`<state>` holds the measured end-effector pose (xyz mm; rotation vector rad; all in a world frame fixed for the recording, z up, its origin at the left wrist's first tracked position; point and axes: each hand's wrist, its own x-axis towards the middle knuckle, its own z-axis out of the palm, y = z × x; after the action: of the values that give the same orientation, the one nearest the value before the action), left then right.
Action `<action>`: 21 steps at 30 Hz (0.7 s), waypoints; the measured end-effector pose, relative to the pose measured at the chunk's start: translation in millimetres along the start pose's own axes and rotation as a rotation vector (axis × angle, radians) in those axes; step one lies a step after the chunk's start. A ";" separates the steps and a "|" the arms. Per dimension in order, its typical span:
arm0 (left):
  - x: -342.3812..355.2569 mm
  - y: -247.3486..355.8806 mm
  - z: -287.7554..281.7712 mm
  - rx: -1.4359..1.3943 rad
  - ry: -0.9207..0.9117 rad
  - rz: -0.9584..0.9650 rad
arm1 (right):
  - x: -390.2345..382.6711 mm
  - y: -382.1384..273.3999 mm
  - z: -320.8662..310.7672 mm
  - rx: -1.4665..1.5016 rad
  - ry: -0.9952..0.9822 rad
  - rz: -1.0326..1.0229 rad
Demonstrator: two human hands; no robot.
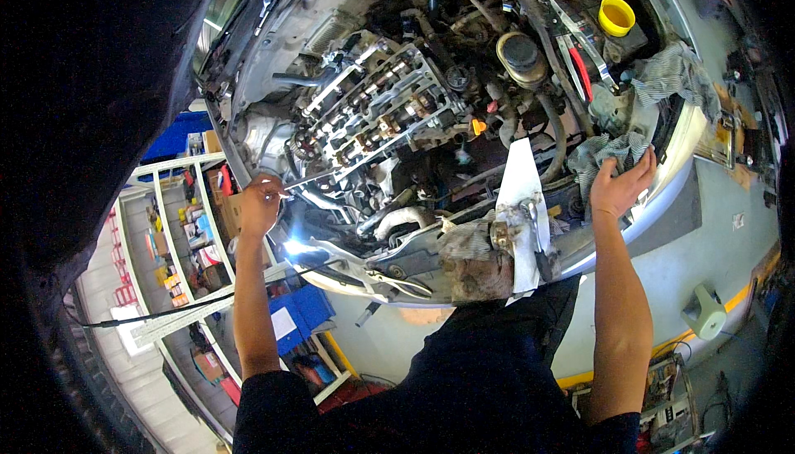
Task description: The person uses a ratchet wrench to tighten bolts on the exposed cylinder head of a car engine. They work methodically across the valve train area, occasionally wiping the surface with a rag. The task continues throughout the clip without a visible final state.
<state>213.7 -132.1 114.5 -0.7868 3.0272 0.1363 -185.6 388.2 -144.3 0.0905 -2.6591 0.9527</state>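
My left hand [261, 203] is at the left edge of the engine bay, its fingers closed around the end of a thin metal rod [319, 178]. The rod points right, toward the lower edge of the uncovered cylinder head [377, 115], where camshafts and lobes show. Off to the right, my right hand [623, 187] grips a grey striped rag [598, 154] at the front rim of the bay. A second grey rag [675, 73] lies just beyond it.
Pliers with red handles [580, 69], a yellow cup [616, 16] and a round black cap [520, 52] are at the upper right. A white sheet [522, 206] with tools on it and a dirty cloth [476, 272] lie on the front edge. A bright lamp [296, 246] shines near my left forearm; shelves [178, 230] stand left.
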 end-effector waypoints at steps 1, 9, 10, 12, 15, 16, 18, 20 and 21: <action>1.2 -1.2 1.1 -0.019 0.026 0.086 | -0.1 0.1 0.4 -0.004 0.003 -0.004; 15.6 36.8 -13.9 -0.008 -0.387 -0.779 | 0.9 0.4 -1.3 -0.005 0.005 -0.014; 12.7 32.7 -14.7 0.019 -0.382 -0.706 | 0.7 -0.1 -1.8 -0.005 0.004 -0.019; 4.8 26.3 -14.6 0.040 -0.299 -0.510 | 1.0 -2.0 -2.1 0.000 -0.007 0.008; 3.9 23.9 -8.2 -0.006 -0.102 -0.124 | 0.7 -1.0 -1.7 0.001 0.000 0.003; 4.5 23.4 -6.0 -0.024 -0.041 0.008 | 0.4 -0.6 -1.3 0.000 0.006 -0.006; -4.6 10.9 6.8 -0.053 0.026 -0.174 | -0.2 -2.3 -0.7 -0.004 0.000 -0.003; -4.1 2.2 8.2 -0.125 -0.100 -0.510 | -0.1 -1.9 -1.1 -0.011 0.003 -0.007; 10.0 13.5 -4.2 -0.184 -0.262 -0.754 | 0.5 -0.7 -1.7 -0.017 0.010 -0.012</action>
<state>198.4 -125.6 119.4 -1.6927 2.3070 0.4562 -185.5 388.8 -142.5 0.0982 -2.6544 0.9238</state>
